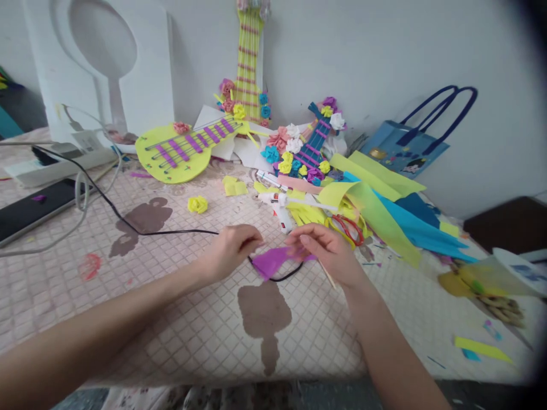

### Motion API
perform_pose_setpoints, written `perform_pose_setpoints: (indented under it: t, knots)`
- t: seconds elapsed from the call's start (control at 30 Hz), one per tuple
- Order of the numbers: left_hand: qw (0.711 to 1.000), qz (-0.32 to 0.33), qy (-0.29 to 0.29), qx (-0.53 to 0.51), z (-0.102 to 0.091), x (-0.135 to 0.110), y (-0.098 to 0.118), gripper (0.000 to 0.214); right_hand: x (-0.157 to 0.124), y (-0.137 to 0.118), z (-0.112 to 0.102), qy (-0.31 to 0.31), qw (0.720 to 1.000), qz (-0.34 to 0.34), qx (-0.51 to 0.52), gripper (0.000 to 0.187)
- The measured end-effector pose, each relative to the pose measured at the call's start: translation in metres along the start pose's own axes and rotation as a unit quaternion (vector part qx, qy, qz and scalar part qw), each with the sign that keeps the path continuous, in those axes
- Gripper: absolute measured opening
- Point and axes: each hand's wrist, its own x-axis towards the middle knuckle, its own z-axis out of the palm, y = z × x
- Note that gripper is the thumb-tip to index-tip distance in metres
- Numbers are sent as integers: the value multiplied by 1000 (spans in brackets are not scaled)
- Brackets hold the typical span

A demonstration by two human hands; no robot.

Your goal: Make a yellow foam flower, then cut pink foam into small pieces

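Strips of purple crepe paper (pixel 270 263) lie between my two hands, over a black cable. My right hand (pixel 332 253) has its fingers curled at the right end of the purple paper, the fingertips slightly blurred. A thin pale stick (pixel 328 274) sticks out below that palm. Just left of the paper, my left hand (pixel 237 247) is closed in a pinch; whatever may be between its fingertips is too small to make out. Beyond the hands lies a white glue gun (pixel 280 212), beside red-handled scissors (pixel 351 229). A yellow paper rose (pixel 198 204) rests to the left.
Paper guitars, one yellow (pixel 175 156) and one blue (pixel 314 145), stand along the wall with flowers. Yellow and blue crepe sheets (pixel 397 213) spread at right, near a blue bag (pixel 401 145). At left are a phone (pixel 40 208), power strip (pixel 60 165) and cables.
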Motion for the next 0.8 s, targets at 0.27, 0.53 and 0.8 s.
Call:
perform_pose_setpoints:
  t: [0.27,0.53,0.8]
  knots:
    - [989,-26,53,135,-27,4,-9,37,4,12,-41,51,930,16,-363,18]
    - [975,152,-138,81,4,-4,-6,21,5,20,-39,-60,908,0,-415,17]
    - [990,53,-113,-59,5,-3,-6,10,5,8,-33,-65,932,-6,-358,9]
